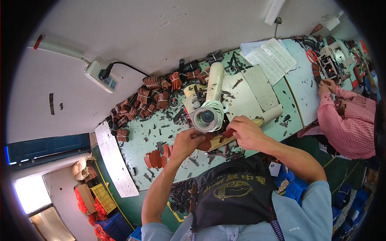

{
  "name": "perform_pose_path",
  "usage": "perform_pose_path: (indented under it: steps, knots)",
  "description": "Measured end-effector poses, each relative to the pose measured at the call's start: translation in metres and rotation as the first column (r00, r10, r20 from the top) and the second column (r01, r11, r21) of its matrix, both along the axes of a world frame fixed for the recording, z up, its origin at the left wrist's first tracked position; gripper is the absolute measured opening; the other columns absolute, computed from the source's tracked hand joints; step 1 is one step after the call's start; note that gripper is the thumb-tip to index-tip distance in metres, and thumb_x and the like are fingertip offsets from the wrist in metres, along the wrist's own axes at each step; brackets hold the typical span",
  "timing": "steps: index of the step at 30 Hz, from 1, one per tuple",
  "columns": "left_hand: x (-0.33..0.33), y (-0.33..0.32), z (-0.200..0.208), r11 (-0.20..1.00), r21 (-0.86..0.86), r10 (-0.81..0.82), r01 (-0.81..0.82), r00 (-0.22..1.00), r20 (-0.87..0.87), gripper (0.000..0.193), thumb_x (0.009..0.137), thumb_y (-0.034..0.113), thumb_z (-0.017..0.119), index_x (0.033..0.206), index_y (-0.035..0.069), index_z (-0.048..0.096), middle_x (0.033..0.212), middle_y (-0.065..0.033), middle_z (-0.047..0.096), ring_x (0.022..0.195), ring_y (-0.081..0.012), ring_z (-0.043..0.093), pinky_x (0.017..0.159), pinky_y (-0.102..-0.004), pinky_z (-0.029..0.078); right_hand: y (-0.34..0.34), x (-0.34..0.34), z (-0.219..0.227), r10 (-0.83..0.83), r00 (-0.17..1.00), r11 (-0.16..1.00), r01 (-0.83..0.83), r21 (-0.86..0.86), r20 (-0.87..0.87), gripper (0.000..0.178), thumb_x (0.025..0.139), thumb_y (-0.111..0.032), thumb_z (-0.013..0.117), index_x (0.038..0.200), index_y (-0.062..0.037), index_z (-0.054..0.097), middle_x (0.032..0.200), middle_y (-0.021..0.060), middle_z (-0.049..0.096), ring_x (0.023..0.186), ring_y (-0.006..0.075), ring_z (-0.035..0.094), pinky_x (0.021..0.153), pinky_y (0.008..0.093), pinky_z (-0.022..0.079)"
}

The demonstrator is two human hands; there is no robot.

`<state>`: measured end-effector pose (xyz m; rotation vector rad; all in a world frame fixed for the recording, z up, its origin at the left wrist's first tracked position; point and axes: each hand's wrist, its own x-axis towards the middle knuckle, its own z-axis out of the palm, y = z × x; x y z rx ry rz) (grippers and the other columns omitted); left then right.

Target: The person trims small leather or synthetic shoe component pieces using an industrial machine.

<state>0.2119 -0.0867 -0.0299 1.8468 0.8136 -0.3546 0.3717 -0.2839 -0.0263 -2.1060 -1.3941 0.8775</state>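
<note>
My left hand (pixel 188 143) pinches a reddish-brown leather piece (pixel 206 143) at the front of a cream bench machine (pixel 216 82). My right hand (pixel 246 132), fingers closed, grips another reddish-brown piece (pixel 229 133) at the machine's front edge. Between the hands runs a yellowish wooden strip (pixel 219 142) along that edge. Just above them sits a round clear cup (pixel 204 119) with a dark knob, and a coil of pale green cord (pixel 217 108) beside it. Several loose reddish-brown pieces (pixel 155 159) lie on the table left of my left hand.
Bundles of brown straps (pixel 146 96) are piled along the wall on the light green table (pixel 140 172), which is littered with dark scraps. Open paper sheets (pixel 271 58) lie behind the machine. At the right, a person in a checked shirt (pixel 348 120) works at another machine (pixel 333 66).
</note>
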Motion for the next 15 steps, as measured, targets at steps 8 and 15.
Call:
perform_pose_path:
  steps: [8,15]
  knots:
    - [-0.009,0.006,-0.016,0.987,-0.123,-0.085,0.103,0.986,0.147,0.03,0.081,0.022,0.071,0.105,0.004,0.07,0.091,-0.0107,0.072,0.082,-0.0153,0.068,0.074,-0.0289,0.051,0.015,-0.018,0.011,-0.051,0.994,0.998,0.048,0.038,0.1,0.028,0.072,0.0,0.06,0.1,-0.0001,0.062,0.106,0.0157,0.059,0.103,0.0333,0.053,0.089,0.0424,0.044]
    - [-0.005,0.0,-0.007,0.996,-0.032,0.084,-0.083,0.996,0.015,0.029,0.081,0.024,0.071,0.101,0.003,0.07,0.086,-0.0111,0.072,0.078,-0.0162,0.068,0.071,-0.0304,0.051,0.001,0.001,0.006,0.002,0.996,0.998,-0.007,-0.055,-0.084,0.033,0.074,0.002,0.059,0.106,-0.0044,0.062,0.108,0.0173,0.057,0.109,0.0354,0.051,0.097,0.0454,0.04]
